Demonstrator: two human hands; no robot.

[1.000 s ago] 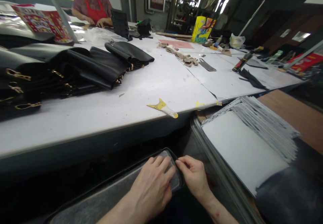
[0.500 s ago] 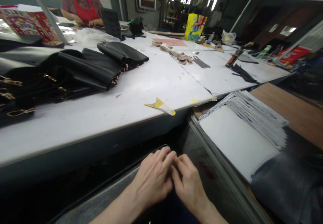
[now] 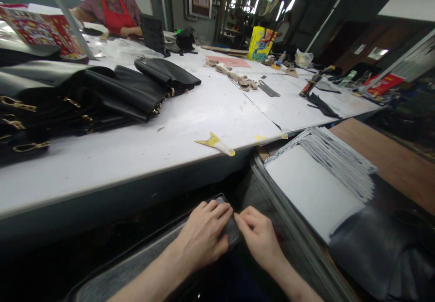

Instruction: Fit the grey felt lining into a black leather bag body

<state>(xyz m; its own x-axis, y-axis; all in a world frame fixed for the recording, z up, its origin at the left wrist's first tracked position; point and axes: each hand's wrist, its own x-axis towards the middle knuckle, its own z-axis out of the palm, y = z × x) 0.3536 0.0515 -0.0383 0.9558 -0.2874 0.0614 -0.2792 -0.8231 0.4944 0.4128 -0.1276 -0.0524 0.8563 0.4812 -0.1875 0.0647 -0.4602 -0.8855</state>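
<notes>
**Palm on top, pinch at the edge**

The grey panel (image 3: 136,261) slants from 7 o'clock to 6. Over its far end lies the left hand (image 3: 207,231), palm down, seemingly steadying it; whether it grips, I cannot tell. The right hand (image 3: 258,231) has thumb and finger together, apparently clamped on the panel's edge for fine control. Pale sheets (image 3: 309,184) sit stacked at 4 o'clock, probably for easy reach.

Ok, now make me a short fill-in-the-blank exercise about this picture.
1. The bare hand lying across the long, grey, black-edged piece is the ____ one.
2. The co-worker behind the white table wears an apron coloured ____.
3. The folded, shiny black pieces carry metal fittings coloured ____.
4. The flat, fork-ended piece is white and ____.

Missing words: left; red; gold; yellow.
</notes>
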